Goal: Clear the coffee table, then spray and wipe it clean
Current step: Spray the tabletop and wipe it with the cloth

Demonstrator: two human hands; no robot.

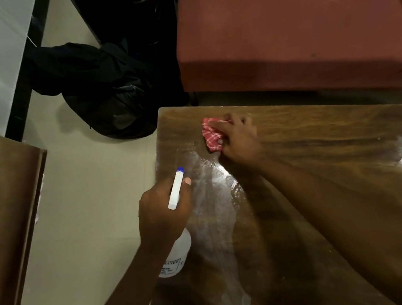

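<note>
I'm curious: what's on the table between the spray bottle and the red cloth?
In the head view, just wet, shiny table between spray bottle and red cloth.

Table (pixel 325 130) is showing dark brown wood grain with pale wet streaks. Cloth (pixel 211 134) on it is showing red-and-white check. Bottle (pixel 178 256) at its left edge is reading white, nozzle tip (pixel 180 169) blue. Beyond it, sofa (pixel 291 15) is looking rust red, bag (pixel 109 93) black, floor (pixel 74 201) cream.

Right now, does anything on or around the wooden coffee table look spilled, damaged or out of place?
Nothing stands out. The wet streaks on the brown wooden coffee table fit the spraying: the left hand grips a white spray bottle, the right hand holds a red checked cloth. A black bag lies slumped on the floor.
</note>
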